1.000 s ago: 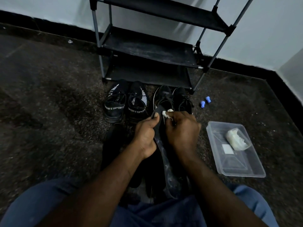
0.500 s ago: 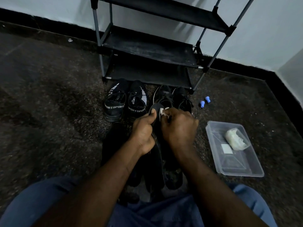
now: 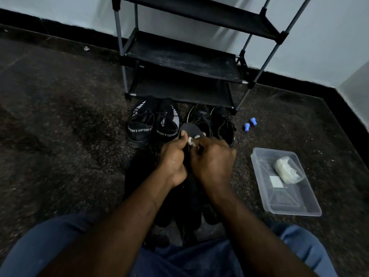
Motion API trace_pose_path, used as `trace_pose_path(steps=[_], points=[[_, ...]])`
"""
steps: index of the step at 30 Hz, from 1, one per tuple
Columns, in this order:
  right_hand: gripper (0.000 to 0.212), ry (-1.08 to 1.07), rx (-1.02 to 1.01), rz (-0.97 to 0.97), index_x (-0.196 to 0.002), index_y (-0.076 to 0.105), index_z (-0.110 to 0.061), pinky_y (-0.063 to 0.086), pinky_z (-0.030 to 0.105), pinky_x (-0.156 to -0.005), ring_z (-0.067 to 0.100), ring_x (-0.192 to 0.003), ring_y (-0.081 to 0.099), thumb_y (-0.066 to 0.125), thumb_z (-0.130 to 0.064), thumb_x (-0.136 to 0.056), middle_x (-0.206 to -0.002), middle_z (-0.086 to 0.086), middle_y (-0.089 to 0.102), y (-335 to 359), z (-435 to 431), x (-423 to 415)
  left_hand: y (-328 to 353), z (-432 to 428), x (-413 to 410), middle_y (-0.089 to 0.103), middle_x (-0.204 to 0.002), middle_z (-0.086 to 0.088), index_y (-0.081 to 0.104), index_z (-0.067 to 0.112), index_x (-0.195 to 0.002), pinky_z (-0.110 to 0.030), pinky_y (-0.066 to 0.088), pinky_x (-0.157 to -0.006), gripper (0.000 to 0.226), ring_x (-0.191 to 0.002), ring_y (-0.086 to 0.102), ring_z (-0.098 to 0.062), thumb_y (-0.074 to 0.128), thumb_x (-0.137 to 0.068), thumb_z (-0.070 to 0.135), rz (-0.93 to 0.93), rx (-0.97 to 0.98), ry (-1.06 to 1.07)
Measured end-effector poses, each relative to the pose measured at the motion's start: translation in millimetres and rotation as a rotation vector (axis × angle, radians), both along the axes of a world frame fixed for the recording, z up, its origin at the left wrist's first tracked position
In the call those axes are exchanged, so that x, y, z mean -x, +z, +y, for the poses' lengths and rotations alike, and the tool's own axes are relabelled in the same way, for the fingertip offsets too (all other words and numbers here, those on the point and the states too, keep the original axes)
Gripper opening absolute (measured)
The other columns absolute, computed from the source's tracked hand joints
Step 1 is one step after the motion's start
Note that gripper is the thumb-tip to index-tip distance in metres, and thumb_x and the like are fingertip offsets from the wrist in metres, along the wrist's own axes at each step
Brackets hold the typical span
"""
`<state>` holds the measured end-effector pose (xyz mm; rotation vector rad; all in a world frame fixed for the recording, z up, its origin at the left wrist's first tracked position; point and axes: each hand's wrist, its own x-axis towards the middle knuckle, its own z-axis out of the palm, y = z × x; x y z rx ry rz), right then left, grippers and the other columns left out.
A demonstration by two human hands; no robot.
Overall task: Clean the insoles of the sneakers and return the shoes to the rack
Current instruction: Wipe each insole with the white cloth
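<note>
the left grip point(image 3: 173, 159) clamped the insole point(image 3: 189, 129); the right grip point(image 3: 213, 161) pinched a white wad point(image 3: 191, 140), which could slip or shred while rubbing.

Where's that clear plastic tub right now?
In the head view, the clear plastic tub sits on the floor at the person's right, near the right hand, with two blue caps farther off.

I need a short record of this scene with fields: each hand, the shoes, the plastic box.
left hand: grips the black insole
right hand: pinches a small white wipe on the insole
sneakers: two black pairs on the floor, in front of the rack
plastic box: on the floor at the right, holds a white bundle
</note>
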<state>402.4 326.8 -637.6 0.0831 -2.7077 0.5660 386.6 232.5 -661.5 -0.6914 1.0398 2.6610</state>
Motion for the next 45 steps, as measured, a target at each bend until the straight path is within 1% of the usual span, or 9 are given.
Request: trace_pose_path(steps=[7, 12, 17, 22, 25, 30, 32, 37, 45], points=[[0.024, -0.006, 0.024, -0.033, -0.094, 0.076, -0.028, 0.05, 0.042, -0.077, 0.028, -0.088, 0.067, 0.057, -0.041, -0.09, -0.09, -0.002, 0.074, 7, 4, 17, 1, -1, 0, 0.067, -0.13, -0.021, 0.061, 0.001, -0.136, -0.035, 0.06, -0.085, 0.044, -0.113, 0.066, -0.031, 0.05, -0.106, 0.032, 0.016, -0.017, -0.024], [0.016, 0.115, -0.032, -0.004, -0.082, 0.076, -0.026, 0.047, 0.038, -0.063, 0.029, -0.074, 0.065, 0.062, -0.032, -0.079, -0.078, 0.0, 0.071, -14, -13, -18, -10, -5, 3, 0.067, -0.129, -0.023, 0.066, 0.005, -0.129, -0.043, 0.058, -0.094, 0.072, -0.115, 0.068, -0.034, 0.068, -0.087, 0.063, -0.045, 0.098, -0.019], [0.025, 0.08, -0.144, -0.011, -0.087, 0.075, -0.028, 0.042, 0.037, -0.071, 0.026, -0.083, 0.064, 0.055, -0.041, -0.083, -0.084, -0.003, 0.073, -3, -9, -1, -6, -6, 3, 0.074, -0.112, -0.017, 0.066, 0.008, -0.127, -0.035, 0.061, -0.068, 0.051, -0.09, 0.074, -0.027, 0.053, -0.101, 0.05, -0.021, 0.008, -0.003], [0.024, -0.065, -0.045, -0.048, -0.093, 0.075, -0.026, 0.046, 0.041, -0.08, 0.029, -0.088, 0.067, 0.055, -0.039, -0.092, -0.086, 0.0, 0.074, 15, 7, 31, -6, 0, 2, 0.063, -0.138, -0.019, 0.057, 0.004, -0.141, -0.037, 0.06, -0.088, 0.054, -0.126, 0.062, -0.033, 0.052, -0.101, 0.039, 0.027, -0.074, -0.01], [0.029, -0.018, 0.008, -0.058, -0.095, 0.075, -0.025, 0.051, 0.043, -0.08, 0.029, -0.086, 0.068, 0.051, -0.041, -0.089, -0.087, 0.001, 0.075, 11, 6, 27, -8, -1, 4, 0.066, -0.133, -0.018, 0.061, 0.005, -0.138, -0.038, 0.059, -0.091, 0.049, -0.121, 0.065, -0.032, 0.051, -0.103, 0.039, 0.034, -0.061, -0.017], [0.024, 0.117, -0.018, -0.045, -0.089, 0.073, -0.025, 0.051, 0.042, -0.068, 0.029, -0.078, 0.066, 0.053, -0.038, -0.084, -0.079, 0.001, 0.072, -7, -2, -7, -11, -2, 3, 0.077, -0.097, -0.009, 0.073, 0.011, -0.102, -0.029, 0.06, -0.066, 0.042, -0.083, 0.075, -0.019, 0.048, -0.105, 0.044, 0.038, 0.009, -0.117], [0.024, 0.097, -0.031, -0.043, -0.089, 0.072, -0.026, 0.051, 0.042, -0.07, 0.029, -0.079, 0.065, 0.055, -0.04, -0.084, -0.078, 0.001, 0.072, -4, 1, -1, -7, -1, 3, 0.077, -0.098, -0.009, 0.074, 0.011, -0.101, -0.03, 0.06, -0.069, 0.042, -0.085, 0.075, -0.02, 0.05, -0.104, 0.045, 0.028, -0.001, -0.116], [0.017, -0.05, 0.042, -0.051, -0.091, 0.07, -0.026, 0.051, 0.046, -0.081, 0.029, -0.086, 0.067, 0.058, -0.037, -0.088, -0.083, -0.001, 0.073, 13, 6, 23, 0, -1, 0, 0.066, -0.133, -0.019, 0.06, 0.003, -0.138, -0.04, 0.055, -0.1, 0.05, -0.126, 0.062, -0.032, 0.05, -0.104, 0.038, 0.048, -0.044, -0.07], [0.03, 0.106, 0.099, -0.081, -0.094, 0.073, -0.028, 0.053, 0.044, -0.075, 0.027, -0.086, 0.066, 0.049, -0.042, -0.085, -0.086, -0.002, 0.074, -5, -9, -7, -5, -6, 1, 0.073, -0.118, -0.017, 0.07, 0.001, -0.121, -0.033, 0.061, -0.081, 0.055, -0.103, 0.073, -0.026, 0.045, -0.105, 0.048, 0.047, -0.007, -0.121]])
